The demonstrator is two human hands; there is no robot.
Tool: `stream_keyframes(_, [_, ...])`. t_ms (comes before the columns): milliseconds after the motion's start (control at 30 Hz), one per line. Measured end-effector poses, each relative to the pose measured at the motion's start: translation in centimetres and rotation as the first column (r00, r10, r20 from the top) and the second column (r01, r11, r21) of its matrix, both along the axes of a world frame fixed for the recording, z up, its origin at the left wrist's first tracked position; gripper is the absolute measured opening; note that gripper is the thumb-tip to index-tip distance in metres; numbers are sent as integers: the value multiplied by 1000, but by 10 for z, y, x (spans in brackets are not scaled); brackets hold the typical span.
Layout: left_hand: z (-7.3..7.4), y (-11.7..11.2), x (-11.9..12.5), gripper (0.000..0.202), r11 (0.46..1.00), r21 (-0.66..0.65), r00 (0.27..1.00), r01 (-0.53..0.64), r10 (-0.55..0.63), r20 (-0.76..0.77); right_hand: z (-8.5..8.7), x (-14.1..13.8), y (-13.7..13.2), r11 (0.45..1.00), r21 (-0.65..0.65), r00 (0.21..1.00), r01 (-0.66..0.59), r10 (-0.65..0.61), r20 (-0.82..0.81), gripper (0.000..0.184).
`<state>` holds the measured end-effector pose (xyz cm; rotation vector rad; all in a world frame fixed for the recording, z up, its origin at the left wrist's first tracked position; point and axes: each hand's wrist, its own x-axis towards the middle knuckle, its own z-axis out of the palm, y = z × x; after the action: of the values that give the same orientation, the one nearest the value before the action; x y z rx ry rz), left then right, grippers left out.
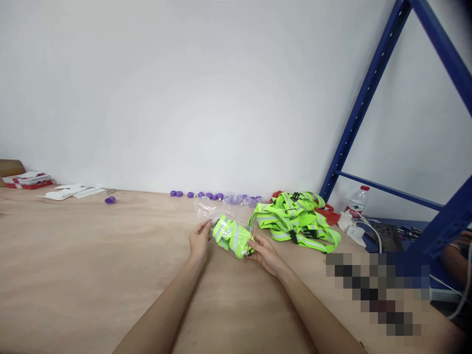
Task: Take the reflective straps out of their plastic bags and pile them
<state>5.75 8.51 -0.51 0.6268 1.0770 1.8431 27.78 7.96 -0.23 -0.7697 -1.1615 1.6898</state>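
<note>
A clear plastic bag (233, 238) with a folded neon-green reflective strap inside is held up between my two hands, just above the wooden table. My left hand (200, 239) pinches the bag's left end between thumb and fingers. At the right end, my right hand (266, 253) grips the bag, thumb on top and fingers underneath. Beyond my right hand lies a loose heap of neon-green reflective straps (295, 219) with black buckles. Just behind the held bag, more clear plastic bags (205, 208) rest on the table.
Small purple rolls (209, 195) line the wall. One purple piece (110, 200) lies left, near white papers (70, 191) and a red-and-white box (27, 180). A blue metal rack (363, 98), a red-capped bottle (357, 201) and a white cable stand right. Another person's arm (455, 260) shows at the right edge.
</note>
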Motion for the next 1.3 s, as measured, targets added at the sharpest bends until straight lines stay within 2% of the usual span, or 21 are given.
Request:
stream_keyframes(167, [2,-2,-1,47,1000,3,1000,-19,19,1,4,1,-2,999,11,999,-34,34,-3,38])
stream_keyframes(333, [-1,0,-4,46,999,-25,1000,-23,23,21,1,2,-1,999,12,998,-52,51,36,38])
stream_keyframes(400, [-2,1,-4,40,1000,-12,997,-2,3,76,-2,2,1,999,13,997,-41,40,61,38])
stream_keyframes(500, [0,2,0,31,998,29,969,47,-53,240,-6,0,5,1000,13,997,12,-13,78,34])
stream_keyframes(633, [4,0,5,33,988,60,916,142,-154,370,-9,-2,8,995,19,995,94,-95,44,35])
stream_keyframes(800, [8,-6,7,47,936,109,909,335,-351,224,-8,-3,7,994,52,993,99,-102,64,52])
stream_keyframes(900, [8,-8,7,51,919,113,906,377,-392,161,-8,-4,6,993,64,989,96,-102,109,55])
stream_keyframes(1067, [8,-8,12,45,903,172,876,394,-426,228,-13,-5,9,988,46,985,147,-150,87,54])
stream_keyframes(1133, [8,-10,14,40,862,185,834,472,-505,221,-14,-5,9,985,39,984,166,-168,67,56])
stream_keyframes(1200, [6,-13,15,40,785,155,762,600,-620,186,-14,-5,9,984,37,983,176,-178,54,58])
stream_keyframes(1300, [4,-19,18,42,668,-14,663,744,-737,133,-12,-6,7,984,32,983,176,-177,41,59])
